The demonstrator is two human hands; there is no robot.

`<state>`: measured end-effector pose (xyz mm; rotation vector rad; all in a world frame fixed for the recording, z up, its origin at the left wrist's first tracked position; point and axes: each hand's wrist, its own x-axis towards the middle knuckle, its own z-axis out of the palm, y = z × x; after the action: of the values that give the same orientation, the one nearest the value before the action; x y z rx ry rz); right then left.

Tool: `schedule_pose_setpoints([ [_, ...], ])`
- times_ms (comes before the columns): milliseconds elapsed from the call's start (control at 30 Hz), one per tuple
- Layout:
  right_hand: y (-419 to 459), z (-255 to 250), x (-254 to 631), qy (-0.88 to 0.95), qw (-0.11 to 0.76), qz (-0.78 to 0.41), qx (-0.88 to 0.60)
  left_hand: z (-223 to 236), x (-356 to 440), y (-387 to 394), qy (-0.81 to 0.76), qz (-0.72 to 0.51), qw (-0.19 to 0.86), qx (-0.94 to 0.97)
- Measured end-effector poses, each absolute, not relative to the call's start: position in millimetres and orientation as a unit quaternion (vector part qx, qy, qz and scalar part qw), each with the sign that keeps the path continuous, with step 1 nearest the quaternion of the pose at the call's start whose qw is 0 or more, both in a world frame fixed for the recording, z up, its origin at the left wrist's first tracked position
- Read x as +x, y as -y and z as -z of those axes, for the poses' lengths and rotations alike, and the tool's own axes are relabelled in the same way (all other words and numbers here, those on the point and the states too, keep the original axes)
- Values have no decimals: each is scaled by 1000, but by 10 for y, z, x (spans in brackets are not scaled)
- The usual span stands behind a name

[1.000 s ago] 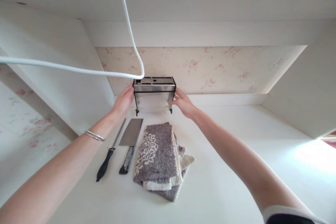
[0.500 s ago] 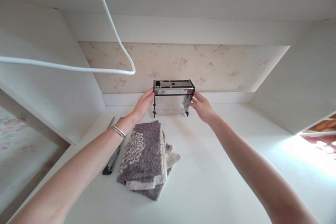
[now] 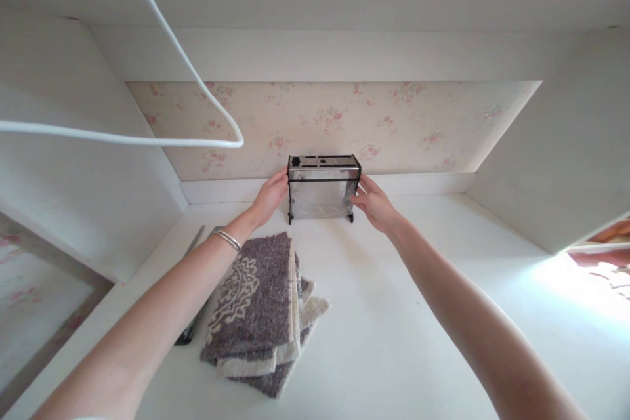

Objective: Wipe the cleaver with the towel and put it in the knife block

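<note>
Slotted holder (image 3: 322, 191): upright, gripped at both ends.
Left hand (image 3: 270, 197) and right hand (image 3: 378, 207) clamp opposite sides, apparently to steady it while leaving its top uncovered.

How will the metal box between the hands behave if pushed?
The metal box is probably stiff: its outline looks straight and square. Its metal band is shiny, so possibly slippery. It may tip front to back: shallow for its width, with small black feet.

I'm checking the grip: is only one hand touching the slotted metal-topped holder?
No, the left hand and right hand are at opposite ends of the slotted holder.
</note>
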<state>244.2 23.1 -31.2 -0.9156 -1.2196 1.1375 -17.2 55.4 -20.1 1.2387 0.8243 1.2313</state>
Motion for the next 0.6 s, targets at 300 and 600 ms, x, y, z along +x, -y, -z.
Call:
schedule_pose_setpoints([
  [300, -158, 504, 2444, 460, 603, -387, -523, -88, -381, -423, -465, -488, 486, 556],
  [600, 1062, 639, 1558, 792, 303, -390, -359, 279, -1332, 616, -622, -351, 246, 655],
])
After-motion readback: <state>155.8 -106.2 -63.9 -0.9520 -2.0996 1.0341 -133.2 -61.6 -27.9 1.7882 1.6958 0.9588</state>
